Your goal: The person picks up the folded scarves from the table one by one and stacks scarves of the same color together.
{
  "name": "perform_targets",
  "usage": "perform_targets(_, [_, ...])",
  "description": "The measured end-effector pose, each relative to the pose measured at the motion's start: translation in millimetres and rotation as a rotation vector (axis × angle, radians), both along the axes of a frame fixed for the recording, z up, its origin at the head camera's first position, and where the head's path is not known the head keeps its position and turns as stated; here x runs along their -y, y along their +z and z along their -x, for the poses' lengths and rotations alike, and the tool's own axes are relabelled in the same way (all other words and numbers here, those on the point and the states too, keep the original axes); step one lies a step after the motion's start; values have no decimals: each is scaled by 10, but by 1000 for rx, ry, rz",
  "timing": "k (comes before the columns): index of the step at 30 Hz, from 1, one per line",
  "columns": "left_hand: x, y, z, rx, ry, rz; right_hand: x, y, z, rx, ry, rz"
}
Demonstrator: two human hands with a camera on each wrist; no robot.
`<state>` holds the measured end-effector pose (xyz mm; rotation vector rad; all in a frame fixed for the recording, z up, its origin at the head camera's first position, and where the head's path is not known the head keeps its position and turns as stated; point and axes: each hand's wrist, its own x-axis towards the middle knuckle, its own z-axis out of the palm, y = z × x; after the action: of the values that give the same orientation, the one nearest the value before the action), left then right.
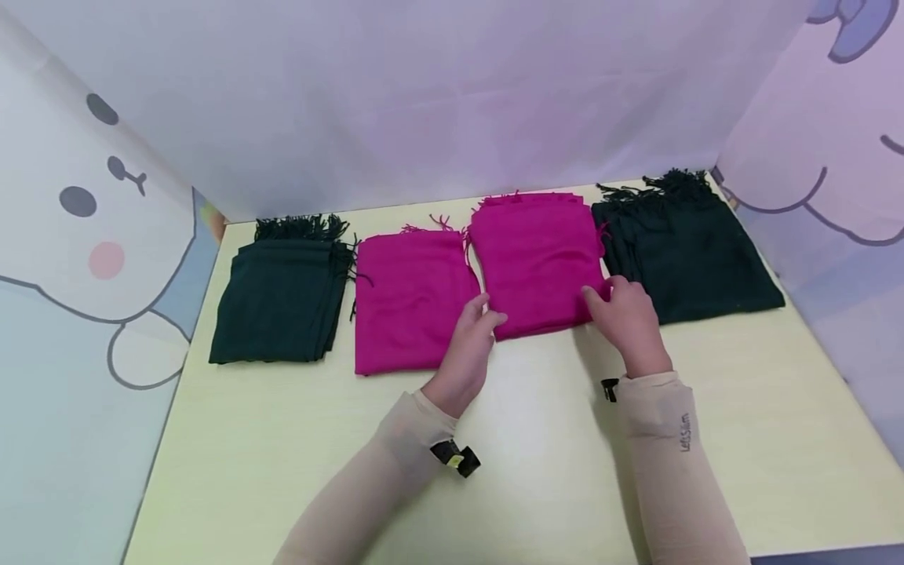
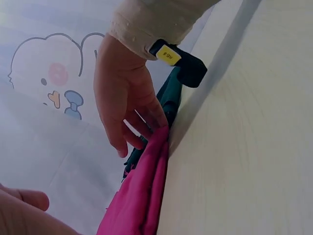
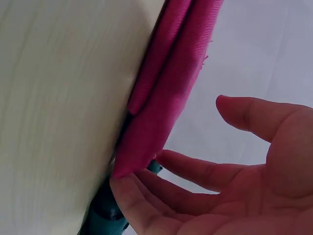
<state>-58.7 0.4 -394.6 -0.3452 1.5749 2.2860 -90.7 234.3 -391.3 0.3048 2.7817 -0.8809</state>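
Observation:
Two folded magenta fringed scarves lie side by side, the left one (image 1: 406, 302) a little nearer the front than the right one (image 1: 540, 263). At the right scarf's front left corner, my left hand (image 1: 466, 355) rests with its thumb held apart. My right hand (image 1: 631, 326) touches the same scarf's front right corner. In the right wrist view, relaxed fingers (image 3: 190, 171) meet the scarf's edge (image 3: 156, 122), and the thumb stands clear of the cloth. The left wrist view shows the right hand (image 2: 129, 93) across the scarf, with only part of the left hand (image 2: 29, 213) visible.
A folded dark green fringed scarf (image 1: 275, 302) lies at the left, and another dark green one (image 1: 706, 259) at the right, close beside the right hand. All rest on a pale wooden table (image 1: 297, 439). A whitish curtain (image 1: 438, 102) hangs behind the table's back edge.

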Motion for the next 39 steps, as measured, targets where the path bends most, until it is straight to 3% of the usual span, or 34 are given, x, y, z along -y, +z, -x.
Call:
perform_targets(4, [-52,-23,10,42,79,-84,-37,-30,7,38,3,-4])
perform_targets(8, [-78,-46,52,78,116,-125,-57,-56,23,46,0,7])
perform_targets(14, [-114,-115,141,107,90,-99,-85,-74,56,143,-66,152])
perform_targets(18, [-127,-178,210,99,82,-139,-90,-95,72,197,-94,281])
perform_targets(22, [-149,-208,280,93,105,-215,-77,-125,73,198,-97,358])
perform_targets(27, [-174,-220,358,140,116,-317,-77,-127,61,192,-109,418])
perform_targets(34, [-197,-312,382,191,157,-346,-84,-138,54,242,-150,550])
perform_targets(39, [-203,-339,377,188,169,-384,-84,-169,47,223,-184,619])
